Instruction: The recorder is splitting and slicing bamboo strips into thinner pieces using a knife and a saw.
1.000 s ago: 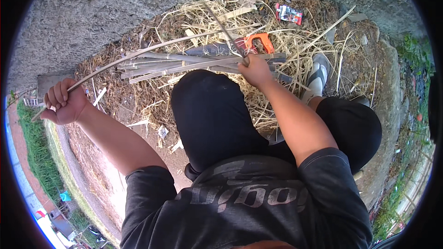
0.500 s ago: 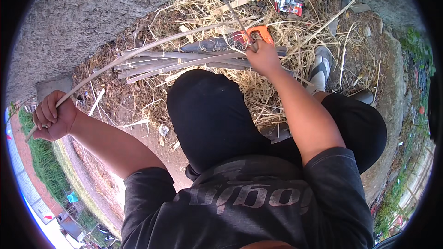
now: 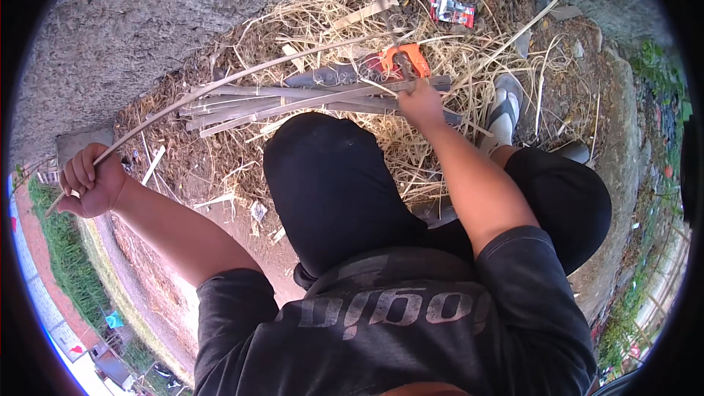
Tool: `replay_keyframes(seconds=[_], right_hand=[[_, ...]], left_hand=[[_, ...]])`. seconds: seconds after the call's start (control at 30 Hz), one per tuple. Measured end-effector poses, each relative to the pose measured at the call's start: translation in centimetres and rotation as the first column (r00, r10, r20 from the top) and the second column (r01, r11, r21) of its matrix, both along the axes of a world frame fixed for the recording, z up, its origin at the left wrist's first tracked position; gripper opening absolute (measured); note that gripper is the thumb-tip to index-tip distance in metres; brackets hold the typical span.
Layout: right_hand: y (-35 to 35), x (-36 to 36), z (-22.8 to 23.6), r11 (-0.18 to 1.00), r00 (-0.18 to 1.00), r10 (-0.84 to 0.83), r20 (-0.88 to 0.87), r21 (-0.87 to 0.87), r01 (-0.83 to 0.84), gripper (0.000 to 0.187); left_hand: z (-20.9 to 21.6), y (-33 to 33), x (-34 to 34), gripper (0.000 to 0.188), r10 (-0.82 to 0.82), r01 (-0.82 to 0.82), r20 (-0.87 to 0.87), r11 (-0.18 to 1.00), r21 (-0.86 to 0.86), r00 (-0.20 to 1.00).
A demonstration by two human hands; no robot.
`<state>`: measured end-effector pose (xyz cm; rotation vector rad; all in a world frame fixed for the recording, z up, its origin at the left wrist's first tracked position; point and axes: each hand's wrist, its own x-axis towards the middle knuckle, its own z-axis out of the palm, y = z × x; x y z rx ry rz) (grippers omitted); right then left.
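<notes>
My left hand (image 3: 94, 180), at the far left, is closed round the near end of a long, bent bamboo strip (image 3: 209, 88). The strip arches up and right over the litter, its far end close to the knife. My right hand (image 3: 422, 108) is closed on a long, narrow, dark knife (image 3: 400, 62), tilted and partly lost against the ground; its handle is hidden in my fist. Just beyond that hand lies the orange handle of a saw (image 3: 418, 59). A pile of split bamboo slats (image 3: 275, 106) rests beneath the strip, close to my knee.
Pale bamboo shavings (image 3: 315, 15) cover the ground before me. A red and white packet (image 3: 452, 10) lies at the far right of them. A rough grey wall (image 3: 161, 22) bounds the far side. My sandalled foot (image 3: 504, 110) stands to the right of the slats.
My right hand has come slightly back toward me, and the knife has swung from pointing far left to pointing more straight ahead. My left hand keeps its grip on the strip, nearly still.
</notes>
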<state>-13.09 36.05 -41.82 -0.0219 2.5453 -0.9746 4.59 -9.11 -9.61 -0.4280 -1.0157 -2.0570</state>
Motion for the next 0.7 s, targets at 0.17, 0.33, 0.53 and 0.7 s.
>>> replay_keyframes(seconds=[0.17,0.33,0.53,0.7], right_hand=[[-1.4,1.1,0.3,0.972,0.967,0.233,0.107,-0.011,-0.233,0.032],[1.3,-1.0,-1.0,0.987,0.994,-0.071,0.082,0.147,0.059,0.037],[0.8,-2.4,-1.7,0.951,0.973,-0.229,-0.008,-0.213,0.222,0.04],[0.0,-5.0,-2.8,0.982,0.976,-0.167,-0.14,-0.109,0.152,0.039]], left_hand=[[-1.0,0.1,0.8,0.063,0.061,-0.064,0.03,0.992,0.104,0.998],[-1.2,0.1,1.7,0.062,0.132,-0.136,0.043,0.982,0.129,0.99],[2.0,1.6,3.7,0.059,0.165,-0.164,-0.018,0.984,0.07,0.986],[6.7,5.3,6.5,0.054,0.217,-0.214,-0.132,0.976,0.035,0.967]])
